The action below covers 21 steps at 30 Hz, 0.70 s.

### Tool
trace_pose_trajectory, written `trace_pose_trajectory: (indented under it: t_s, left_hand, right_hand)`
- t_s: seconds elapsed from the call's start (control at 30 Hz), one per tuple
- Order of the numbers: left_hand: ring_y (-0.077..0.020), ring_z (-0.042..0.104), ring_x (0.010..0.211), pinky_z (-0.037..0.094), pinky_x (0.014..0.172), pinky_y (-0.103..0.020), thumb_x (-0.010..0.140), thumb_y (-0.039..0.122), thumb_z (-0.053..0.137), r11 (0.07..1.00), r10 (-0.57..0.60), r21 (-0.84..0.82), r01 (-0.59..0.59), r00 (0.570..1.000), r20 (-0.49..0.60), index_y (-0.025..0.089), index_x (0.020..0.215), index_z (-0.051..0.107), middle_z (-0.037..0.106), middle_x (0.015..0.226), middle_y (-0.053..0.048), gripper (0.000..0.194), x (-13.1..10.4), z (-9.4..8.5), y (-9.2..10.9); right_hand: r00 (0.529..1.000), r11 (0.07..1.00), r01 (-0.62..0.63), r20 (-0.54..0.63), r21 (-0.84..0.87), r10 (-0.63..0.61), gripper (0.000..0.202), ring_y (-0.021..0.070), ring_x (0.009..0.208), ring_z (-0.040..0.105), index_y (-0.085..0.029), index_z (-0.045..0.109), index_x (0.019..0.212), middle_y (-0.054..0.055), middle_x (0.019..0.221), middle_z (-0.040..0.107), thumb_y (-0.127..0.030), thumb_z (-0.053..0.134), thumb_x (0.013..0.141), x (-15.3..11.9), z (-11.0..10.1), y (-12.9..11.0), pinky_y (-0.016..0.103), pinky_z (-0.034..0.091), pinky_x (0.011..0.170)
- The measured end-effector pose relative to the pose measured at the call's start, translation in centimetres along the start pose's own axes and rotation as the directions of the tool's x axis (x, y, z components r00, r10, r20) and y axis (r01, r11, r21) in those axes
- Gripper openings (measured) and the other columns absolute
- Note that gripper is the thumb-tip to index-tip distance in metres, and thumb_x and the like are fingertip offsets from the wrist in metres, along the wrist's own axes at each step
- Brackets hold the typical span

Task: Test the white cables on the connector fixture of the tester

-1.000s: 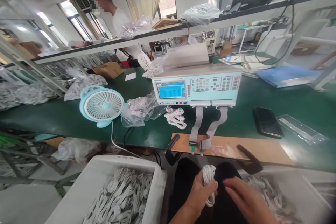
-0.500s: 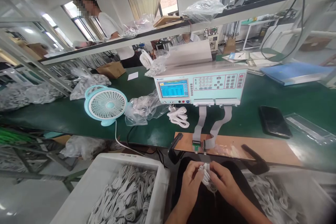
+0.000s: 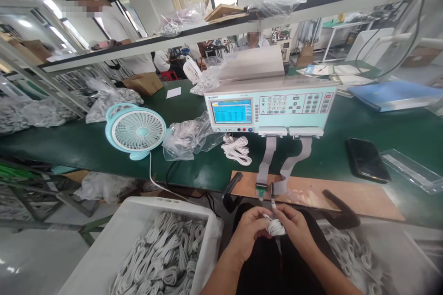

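A coiled white cable (image 3: 276, 227) is held between my two hands, above my lap. My left hand (image 3: 249, 230) pinches the coil from the left, fingers curled. From the right, my right hand (image 3: 295, 227) grips the cable near its upper end, just below the board edge. That end is at the small metal connector of the right grey ribbon cable (image 3: 283, 187); whether it is seated cannot be made out. Beside it, a green connector board (image 3: 260, 191) ends the left ribbon cable (image 3: 266, 163). Both ribbons come from the tester (image 3: 270, 106) with a lit blue screen.
A white bin (image 3: 119, 221) of coiled cables stands at left, another cable pile (image 3: 356, 258) at right. On the green table (image 3: 332, 159) are a fan (image 3: 141, 131), a white cable coil (image 3: 237, 150), a black phone (image 3: 367, 160) and bagged cables (image 3: 188, 136). Clamps (image 3: 231, 191) grip the wooden board (image 3: 360, 193).
My hands have raised the cable's upper end to the right ribbon's connector and turned the coil. The view has shifted slightly; a person in the background has moved left.
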<state>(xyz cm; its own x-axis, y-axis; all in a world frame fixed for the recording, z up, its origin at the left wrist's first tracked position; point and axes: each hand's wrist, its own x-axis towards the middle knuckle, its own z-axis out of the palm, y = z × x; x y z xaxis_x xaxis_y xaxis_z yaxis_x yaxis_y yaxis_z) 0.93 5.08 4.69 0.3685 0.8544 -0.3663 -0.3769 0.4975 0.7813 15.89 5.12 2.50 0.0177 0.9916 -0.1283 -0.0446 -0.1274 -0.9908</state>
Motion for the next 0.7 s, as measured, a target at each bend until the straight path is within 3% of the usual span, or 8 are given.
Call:
trace_pose_trajectory:
  t_s: [0.17,0.33,0.43,0.6,0.7]
  left_hand:
    - [-0.0107,0.055,0.056,0.047,0.051,-0.022,0.067,0.031,0.071,0.999,-0.002,-0.043,-0.003,0.993,-0.119,0.010,0.081,0.064,0.060,0.068,-0.003,0.027,0.8,-0.6,-0.8]
    - [-0.0111,0.054,0.051,0.047,0.045,-0.022,0.067,0.039,0.070,0.998,-0.048,-0.046,0.040,0.984,-0.172,0.010,0.080,0.061,0.058,0.061,-0.001,0.033,1.4,-0.8,-1.3]
    - [-0.0113,0.052,0.047,0.046,0.044,-0.023,0.072,0.043,0.064,0.991,0.031,0.136,-0.008,0.986,-0.166,0.012,0.075,0.059,0.055,0.057,0.001,0.031,1.6,-0.9,-1.1]
    - [-0.0110,0.048,0.056,0.041,0.051,-0.021,0.081,0.044,0.050,0.878,0.190,0.450,-0.162,0.982,-0.016,0.014,0.066,0.057,0.051,0.063,0.001,0.034,2.2,-1.4,-0.5]
    - [-0.0114,0.045,0.062,0.037,0.056,-0.021,0.081,0.041,0.048,0.808,0.307,0.540,-0.235,0.950,-0.046,0.014,0.061,0.056,0.051,0.065,0.001,0.035,2.6,-1.5,-0.3]
  right_hand:
    - [0.999,0.997,-0.045,-0.001,0.066,0.045,0.032,0.0140,0.055,0.047,-0.015,0.066,0.073,0.000,0.061,0.057,-0.047,0.067,0.073,0.1,0.2,0.2,0.024,0.037,0.051]
    - [0.994,0.984,-0.106,-0.013,0.145,0.109,0.032,0.0125,0.053,0.045,-0.016,0.065,0.071,-0.001,0.060,0.056,-0.047,0.070,0.069,0.1,0.4,0.1,0.023,0.036,0.050]
    - [0.986,0.962,-0.162,-0.001,0.219,0.166,0.032,0.0120,0.051,0.045,-0.015,0.064,0.066,-0.001,0.057,0.056,-0.046,0.073,0.066,0.1,0.6,-0.3,0.023,0.036,0.050]
    - [0.960,0.889,-0.267,0.025,0.372,0.277,0.030,0.0135,0.051,0.048,-0.016,0.066,0.065,0.000,0.055,0.059,-0.043,0.079,0.058,0.3,1.0,-0.6,0.024,0.037,0.050]
    - [0.960,0.875,-0.254,-0.001,0.413,0.279,0.030,0.0143,0.053,0.050,-0.016,0.067,0.065,0.000,0.056,0.060,-0.043,0.079,0.058,0.4,1.2,-0.4,0.023,0.038,0.052]
